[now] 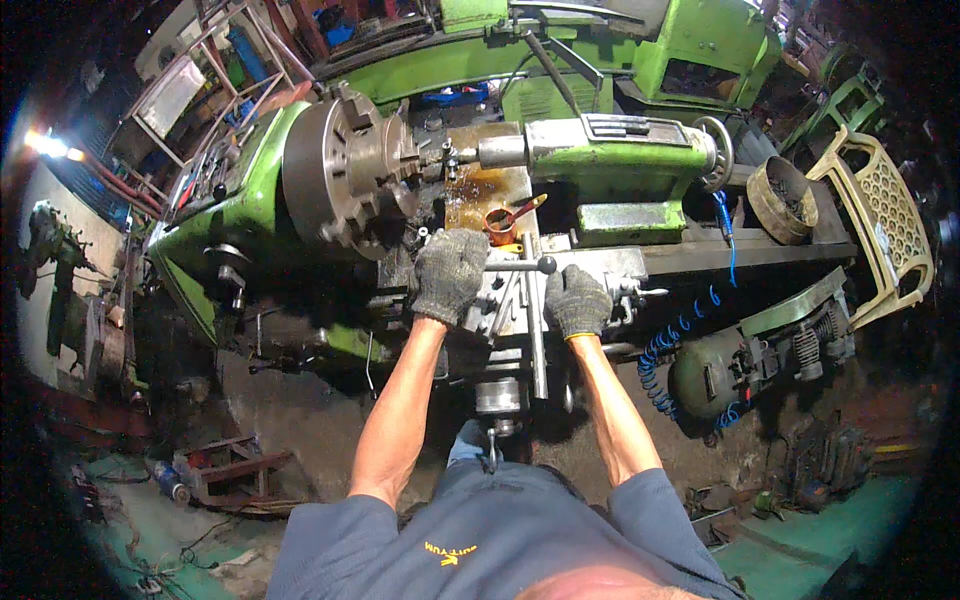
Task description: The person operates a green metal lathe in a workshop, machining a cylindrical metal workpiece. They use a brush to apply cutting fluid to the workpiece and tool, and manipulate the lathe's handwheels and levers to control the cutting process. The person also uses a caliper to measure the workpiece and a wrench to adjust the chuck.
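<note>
My left hand (pixel 450 277), in a grey knit work glove, is curled over the tool post area of a green lathe; what lies under its fingers is hidden. Beside it a metal lever with a black ball knob (pixel 547 265) points right. My right hand (pixel 579 301), gloved alike with a yellow cuff edge, is closed over the right part of the carriage, its grip hidden. Between the hands several metal bars (pixel 508 305) lie on the carriage, near a long steel rod (pixel 538 340). Just beyond stands a reddish cup (pixel 499 226) with a brush (pixel 528 207) leaning out.
The large jawed chuck (pixel 335 170) is at left, facing the tailstock (pixel 615 145). A round metal tin (pixel 782 200) sits at the bed's right end, near a beige plastic chair (pixel 880 215). A coiled blue air hose (pixel 655 385) hangs by a green compressor (pixel 705 377).
</note>
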`<action>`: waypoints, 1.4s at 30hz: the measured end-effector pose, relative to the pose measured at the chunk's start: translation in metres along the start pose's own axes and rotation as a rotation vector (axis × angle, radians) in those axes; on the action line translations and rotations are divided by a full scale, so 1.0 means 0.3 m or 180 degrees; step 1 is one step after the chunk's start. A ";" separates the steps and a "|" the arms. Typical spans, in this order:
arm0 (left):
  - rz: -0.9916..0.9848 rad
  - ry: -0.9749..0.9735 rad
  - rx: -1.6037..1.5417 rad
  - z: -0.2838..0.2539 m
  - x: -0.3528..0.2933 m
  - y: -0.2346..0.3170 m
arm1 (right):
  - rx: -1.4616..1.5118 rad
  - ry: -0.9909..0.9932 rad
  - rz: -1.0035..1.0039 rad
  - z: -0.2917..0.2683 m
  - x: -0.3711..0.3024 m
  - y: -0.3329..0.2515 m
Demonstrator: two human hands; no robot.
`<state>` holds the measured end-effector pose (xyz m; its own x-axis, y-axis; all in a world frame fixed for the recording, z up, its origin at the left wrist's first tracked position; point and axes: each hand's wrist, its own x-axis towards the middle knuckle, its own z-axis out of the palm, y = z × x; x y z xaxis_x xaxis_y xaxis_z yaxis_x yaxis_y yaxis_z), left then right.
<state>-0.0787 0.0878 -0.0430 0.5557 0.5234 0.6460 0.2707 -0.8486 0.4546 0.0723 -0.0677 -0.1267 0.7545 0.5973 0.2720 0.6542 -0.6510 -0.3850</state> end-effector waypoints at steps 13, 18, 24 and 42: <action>-0.0021 -0.0360 0.0032 -0.018 -0.002 -0.013 | -0.0030 -0.0061 0.0103 0.012 0.007 -0.004; 0.0115 -0.0176 -0.0384 -0.006 -0.010 -0.018 | -0.0053 0.0044 0.0180 0.007 0.003 0.000; -0.0085 -0.0346 -0.0328 -0.053 -0.005 -0.004 | -0.0056 -0.0136 0.0235 -0.011 0.015 -0.021; -0.0003 0.0288 -0.0992 -0.252 -0.104 -0.131 | -0.0251 -0.0255 0.0642 -0.032 0.022 -0.074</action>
<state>-0.1661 0.1107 -0.0348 0.4795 0.5407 0.6911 0.0096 -0.7908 0.6120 0.0631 -0.0539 -0.1080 0.8659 0.4846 0.1243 0.4949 -0.7937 -0.3536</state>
